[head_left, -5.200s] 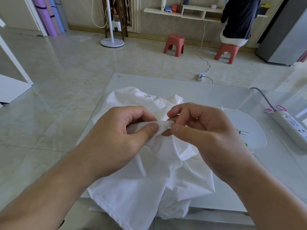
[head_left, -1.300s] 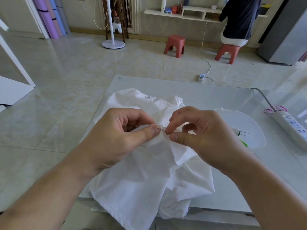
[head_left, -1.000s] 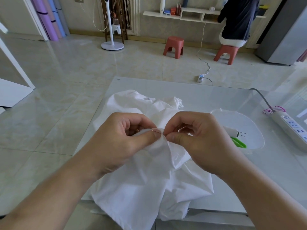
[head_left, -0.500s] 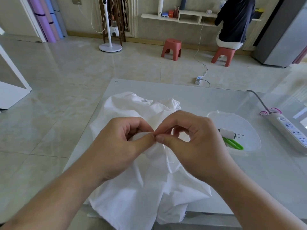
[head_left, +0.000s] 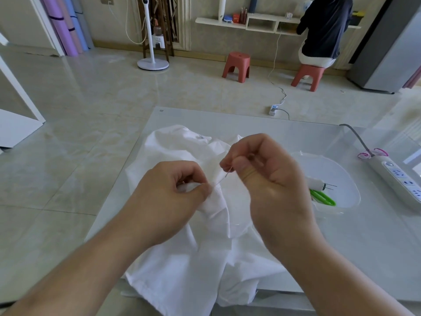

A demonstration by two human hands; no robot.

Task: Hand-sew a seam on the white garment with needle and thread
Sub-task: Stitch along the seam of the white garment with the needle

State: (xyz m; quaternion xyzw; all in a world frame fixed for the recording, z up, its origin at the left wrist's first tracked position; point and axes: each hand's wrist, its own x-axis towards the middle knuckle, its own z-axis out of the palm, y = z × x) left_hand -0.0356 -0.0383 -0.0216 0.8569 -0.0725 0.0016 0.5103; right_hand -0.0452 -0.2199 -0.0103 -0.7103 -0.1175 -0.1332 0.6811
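- Pulling the needle (head_left: 224, 177) out of the fabric is the step in hand: the right hand (head_left: 268, 179) pinches it between thumb and forefinger and has lifted it up and to the right, away from the fold.
- Half a second ago the two hands were pressed together at the fold and the needle was hidden; now they are apart, and the needle shows as a thin slanted line between them.
- Its lower end is just beside the left thumb, its upper end is in the right pinch.
- The left hand (head_left: 175, 190) grips a small fold of the white garment (head_left: 182, 270) between thumb and curled fingers, near the middle of the table (head_left: 364, 247).
- The rest of the garment lies crumpled on the table, and its near edge hangs over the near side.
- I judge that one stitch has just passed through, so next the thread must be drawn tight; the thread itself is too thin for me to see.
- On the right a white tray (head_left: 341, 174) holds green scissors (head_left: 323, 198) and a white spool (head_left: 315, 183).
- Farther right lies a power strip (head_left: 401, 181).
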